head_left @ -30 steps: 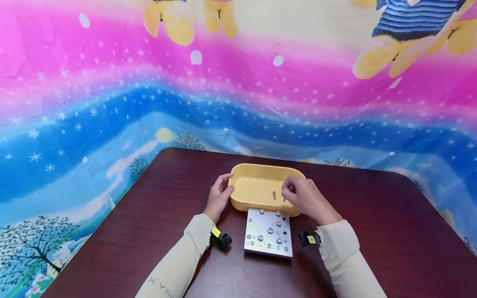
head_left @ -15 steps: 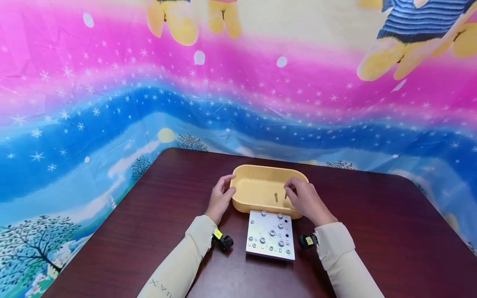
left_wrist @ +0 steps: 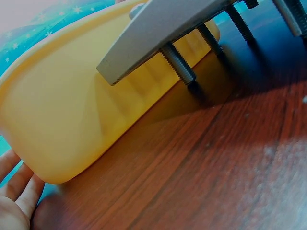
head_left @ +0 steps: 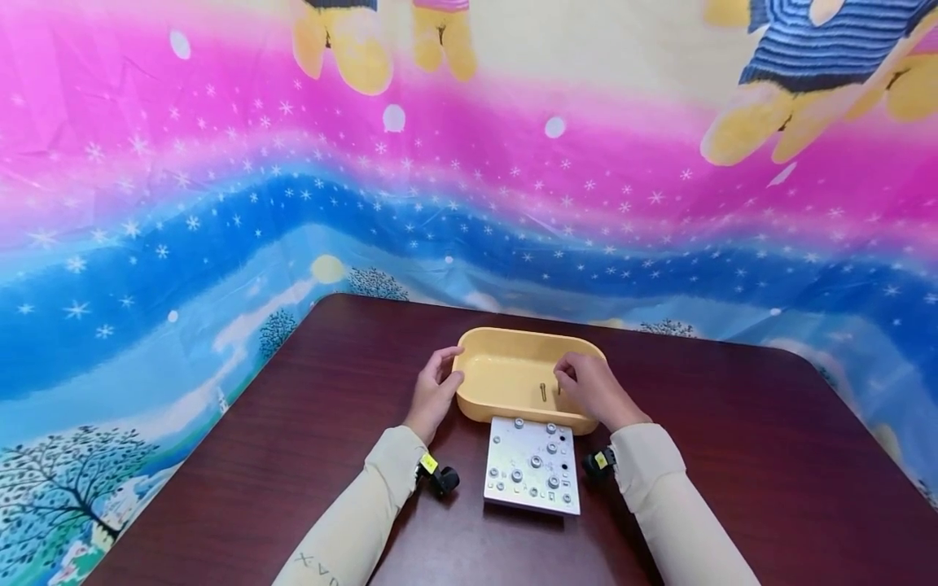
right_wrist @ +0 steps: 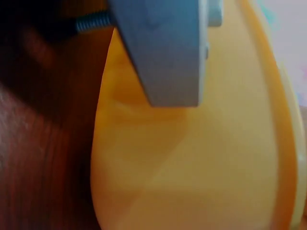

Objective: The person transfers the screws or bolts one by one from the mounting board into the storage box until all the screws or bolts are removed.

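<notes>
At the left end of the yellow tray (head_left: 498,411), my left hand (head_left: 431,397) touches the outer side with relaxed fingers; the left wrist view also catches this hand (left_wrist: 14,201) against the tray (left_wrist: 57,120). Over the tray's right part, my right hand (head_left: 595,392) has thumb and forefinger together on a small screw (head_left: 559,390), mostly hidden by the fingertips. Another brass-coloured screw (head_left: 543,392) lies on the tray floor to its left. In the right wrist view the tray wall (right_wrist: 192,167) shows, but the fingertips cannot be made out.
A metal plate (head_left: 506,452) with several bolts stands at the tray's near side, raised on threaded bolts (left_wrist: 178,64) above the dark wooden table (head_left: 337,456). Two holes show near its right edge. A patterned cloth (head_left: 469,203) hangs behind the table.
My right hand dips slightly and shifts a little left over the tray after rising slightly half a second ago. My left hand stays at the tray's end.
</notes>
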The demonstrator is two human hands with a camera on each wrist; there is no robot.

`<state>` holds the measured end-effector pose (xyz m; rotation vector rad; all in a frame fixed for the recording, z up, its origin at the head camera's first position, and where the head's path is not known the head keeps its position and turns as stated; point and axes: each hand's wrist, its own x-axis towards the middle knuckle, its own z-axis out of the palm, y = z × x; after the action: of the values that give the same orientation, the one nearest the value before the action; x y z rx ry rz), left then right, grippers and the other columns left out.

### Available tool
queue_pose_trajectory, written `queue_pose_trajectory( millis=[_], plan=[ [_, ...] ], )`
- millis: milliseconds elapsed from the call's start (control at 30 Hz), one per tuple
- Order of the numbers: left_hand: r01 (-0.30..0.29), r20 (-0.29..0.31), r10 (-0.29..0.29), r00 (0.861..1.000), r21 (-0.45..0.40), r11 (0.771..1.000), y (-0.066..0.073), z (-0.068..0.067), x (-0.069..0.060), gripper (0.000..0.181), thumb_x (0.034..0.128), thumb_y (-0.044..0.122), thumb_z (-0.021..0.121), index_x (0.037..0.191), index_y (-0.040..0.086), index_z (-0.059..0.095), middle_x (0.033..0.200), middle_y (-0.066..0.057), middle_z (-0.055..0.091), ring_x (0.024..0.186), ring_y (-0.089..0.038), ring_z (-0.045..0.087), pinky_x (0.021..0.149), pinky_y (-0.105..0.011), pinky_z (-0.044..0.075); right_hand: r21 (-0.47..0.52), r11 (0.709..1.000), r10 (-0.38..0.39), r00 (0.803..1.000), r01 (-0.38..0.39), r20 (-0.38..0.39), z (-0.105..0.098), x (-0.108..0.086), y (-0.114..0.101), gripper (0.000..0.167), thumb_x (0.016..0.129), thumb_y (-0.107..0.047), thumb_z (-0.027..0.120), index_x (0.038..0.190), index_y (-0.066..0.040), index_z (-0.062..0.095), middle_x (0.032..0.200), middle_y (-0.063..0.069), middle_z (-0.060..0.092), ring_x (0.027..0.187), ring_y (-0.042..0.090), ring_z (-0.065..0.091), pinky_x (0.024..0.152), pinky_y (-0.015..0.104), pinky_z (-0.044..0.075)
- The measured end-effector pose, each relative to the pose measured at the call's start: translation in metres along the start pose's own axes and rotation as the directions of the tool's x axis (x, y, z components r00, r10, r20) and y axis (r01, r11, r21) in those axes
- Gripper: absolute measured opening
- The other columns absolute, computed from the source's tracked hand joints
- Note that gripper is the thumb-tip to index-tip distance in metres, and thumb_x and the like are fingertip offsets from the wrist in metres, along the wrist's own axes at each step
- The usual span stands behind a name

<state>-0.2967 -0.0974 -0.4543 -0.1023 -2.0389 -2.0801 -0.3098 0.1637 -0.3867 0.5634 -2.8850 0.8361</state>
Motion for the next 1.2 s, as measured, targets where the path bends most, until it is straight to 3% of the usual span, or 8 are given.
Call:
queue_pose_trajectory(
  millis=[167,433,667,1067,1200],
  plan=[
    [0.006,-0.003,-0.006,1.0,0.011,1.0,0.0,0.0,-0.001,0.038,0.0911,0.006,0.056,0.128,0.013,0.058,0.135,-0.006,0.054,0.128,-0.023,0.048,0.105,-0.041,0.038,-0.018,1.0,-0.013,1.0,0.014,0.02,0.004,0.006,0.002,0.013,0.093,-0.006,0.055,0.093,0.0,0.066,0.076,0.003,0.06,0.066,0.016,0.053,0.062,0.03,0.045],
    [0.021,0.001,-0.021,1.0,0.013,1.0,-0.002,0.0,-0.002,0.039,0.091,0.006,0.056,0.129,0.013,0.057,0.137,-0.006,0.053,0.131,-0.024,0.045,0.106,-0.042,0.038,-0.086,0.996,0.037,0.996,-0.03,0.085,0.015,0.009,0.003,0.009,0.092,-0.01,0.059,0.092,-0.005,0.066,0.069,0.002,0.056,0.061,0.016,0.05,0.059,0.029,0.042],
    [0.017,0.035,-0.018,0.999,0.034,0.999,0.033,0.0,-0.018,0.041,0.0909,0.002,0.054,0.132,0.002,0.054,0.139,-0.014,0.05,0.132,-0.032,0.043,0.107,-0.044,0.037,-0.116,0.989,0.101,0.988,-0.087,0.116,0.017,0.01,0.003,0.009,0.093,-0.013,0.059,0.092,-0.007,0.066,0.072,0.003,0.057,0.062,0.018,0.051,0.06,0.03,0.043],
    [0.0,0.039,-0.002,0.999,0.047,0.999,0.033,-0.002,-0.016,0.04,0.0912,0.002,0.054,0.131,0.002,0.053,0.139,-0.013,0.051,0.131,-0.029,0.044,0.108,-0.042,0.036,-0.12,0.987,0.117,0.987,-0.104,0.108,0.016,0.012,0.001,0.008,0.093,-0.012,0.061,0.094,-0.006,0.067,0.073,0.004,0.057,0.062,0.018,0.051,0.059,0.03,0.043],
    [-0.003,0.045,0.002,0.999,0.032,0.999,0.017,-0.002,-0.005,0.041,0.0909,0.002,0.054,0.132,0.002,0.053,0.14,-0.014,0.05,0.132,-0.03,0.043,0.108,-0.044,0.035,-0.13,0.987,0.105,0.99,-0.092,0.094,0.016,0.012,0.0,0.008,0.092,-0.011,0.062,0.095,-0.005,0.067,0.077,0.004,0.06,0.064,0.018,0.051,0.06,0.03,0.044]
  ],
)
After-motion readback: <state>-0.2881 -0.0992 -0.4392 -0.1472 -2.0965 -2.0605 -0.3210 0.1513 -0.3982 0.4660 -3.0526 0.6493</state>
